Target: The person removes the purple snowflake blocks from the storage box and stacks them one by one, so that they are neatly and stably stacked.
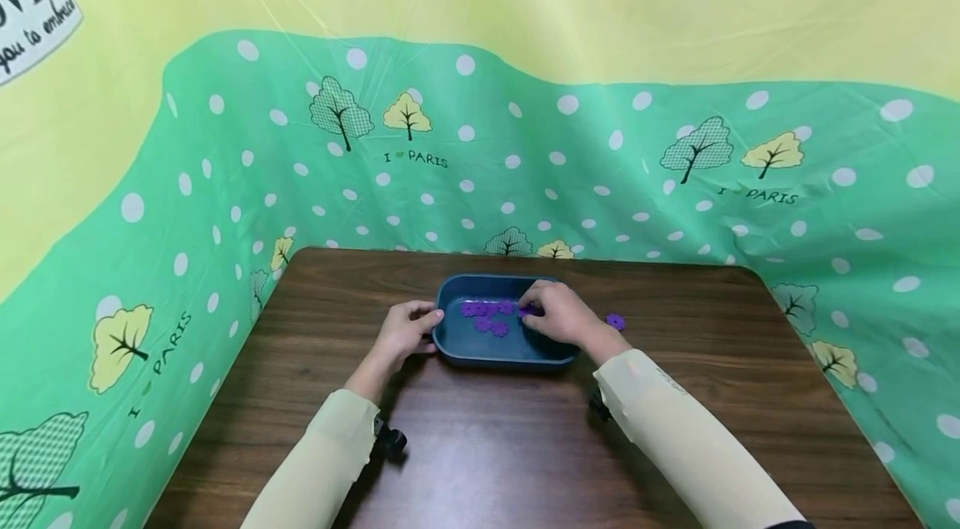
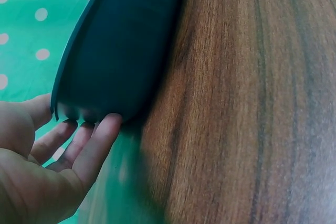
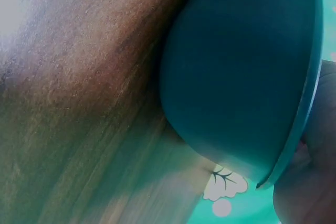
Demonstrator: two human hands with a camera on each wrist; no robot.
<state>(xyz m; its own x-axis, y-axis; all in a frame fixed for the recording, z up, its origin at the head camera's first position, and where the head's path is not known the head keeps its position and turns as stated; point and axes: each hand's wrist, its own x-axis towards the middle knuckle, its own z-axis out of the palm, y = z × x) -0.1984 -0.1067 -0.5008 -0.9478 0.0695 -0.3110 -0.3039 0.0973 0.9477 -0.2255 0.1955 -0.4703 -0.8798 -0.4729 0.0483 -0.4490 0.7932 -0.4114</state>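
A dark blue rectangular tray (image 1: pixel 501 363) sits on the table, with several small purple flower-shaped pieces (image 1: pixel 483 324) lying on its floor. At the tray's left end, my left hand (image 1: pixel 405 331) grips it, thumb at the rim. The left wrist view shows its other fingertips (image 2: pixel 111 121) against the outer end wall. My right hand (image 1: pixel 558 312) reaches over the right side into the tray, thumb and fingers pinching a purple flower piece (image 1: pixel 527 311), partly hidden by the hand. In the right wrist view the tray wall hides most of this hand (image 3: pixel 310 171).
One more purple flower piece (image 1: pixel 616 321) lies on the brown wooden table (image 1: pixel 495 446), just right of the tray beyond the right wrist. A green and yellow printed cloth (image 1: pixel 420 196) hangs behind the table and along both sides.
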